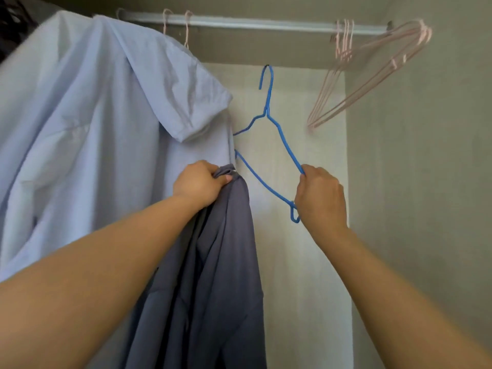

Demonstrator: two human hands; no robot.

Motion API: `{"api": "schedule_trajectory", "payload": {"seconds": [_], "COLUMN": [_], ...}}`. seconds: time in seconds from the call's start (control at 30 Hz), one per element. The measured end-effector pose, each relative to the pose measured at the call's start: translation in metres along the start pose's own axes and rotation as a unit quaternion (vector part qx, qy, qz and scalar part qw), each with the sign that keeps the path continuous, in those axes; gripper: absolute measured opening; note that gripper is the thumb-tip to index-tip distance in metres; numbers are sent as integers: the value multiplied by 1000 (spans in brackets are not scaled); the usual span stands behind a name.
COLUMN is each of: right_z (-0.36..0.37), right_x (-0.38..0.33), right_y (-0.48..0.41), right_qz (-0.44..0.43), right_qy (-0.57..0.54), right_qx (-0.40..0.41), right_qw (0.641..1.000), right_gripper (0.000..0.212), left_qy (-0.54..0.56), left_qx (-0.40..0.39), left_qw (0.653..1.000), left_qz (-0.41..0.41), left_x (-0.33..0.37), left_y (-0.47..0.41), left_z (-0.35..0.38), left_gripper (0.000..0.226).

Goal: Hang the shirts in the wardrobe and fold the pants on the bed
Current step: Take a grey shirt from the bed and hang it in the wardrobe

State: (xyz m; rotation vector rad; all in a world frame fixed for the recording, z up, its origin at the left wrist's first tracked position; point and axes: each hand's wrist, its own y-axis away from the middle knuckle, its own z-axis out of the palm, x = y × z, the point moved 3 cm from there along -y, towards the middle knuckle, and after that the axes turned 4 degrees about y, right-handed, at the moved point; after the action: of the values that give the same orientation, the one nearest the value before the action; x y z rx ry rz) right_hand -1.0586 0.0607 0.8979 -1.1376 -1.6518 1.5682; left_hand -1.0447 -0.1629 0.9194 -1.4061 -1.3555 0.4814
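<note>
Hanger (267,102) in right hand (320,198), part hidden behind pale shirt (93,115), left hand (198,183) gripping grey shirt (221,262)

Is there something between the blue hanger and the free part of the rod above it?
Nothing visible. The rod is bare straight above the blue hanger; pink hangers hang further right, and the light blue shirt hangs to the left, covering only the hanger's left tip.
</note>
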Motion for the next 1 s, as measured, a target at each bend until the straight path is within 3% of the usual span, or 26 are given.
{"api": "schedule_trajectory", "payload": {"seconds": [0.13, 0.37, 0.7, 0.8, 1.0], "right_z": [27, 37, 13, 9, 22], "right_x": [18, 65, 111, 122, 112], "right_y": [73, 177, 268, 273, 249], "right_qz": [83, 188, 200, 179, 152], "right_qy": [-113, -150, -229, -230, -148], "right_qx": [-38, -103, -124, -123, -291], "right_qw": [989, 965, 945, 949, 933], "right_gripper": [26, 23, 19, 18, 26], "left_qy": [5, -30, -42, -54, -69], "left_qx": [-21, -107, -123, -112, -114], "left_qw": [999, 991, 969, 970, 970], "left_qz": [31, 75, 210, 207, 203], "left_x": [-18, -35, -6, -6, -7], "left_y": [33, 90, 132, 142, 161], "left_z": [22, 48, 68, 75, 80], "left_gripper": [31, 25, 26, 26, 35]}}
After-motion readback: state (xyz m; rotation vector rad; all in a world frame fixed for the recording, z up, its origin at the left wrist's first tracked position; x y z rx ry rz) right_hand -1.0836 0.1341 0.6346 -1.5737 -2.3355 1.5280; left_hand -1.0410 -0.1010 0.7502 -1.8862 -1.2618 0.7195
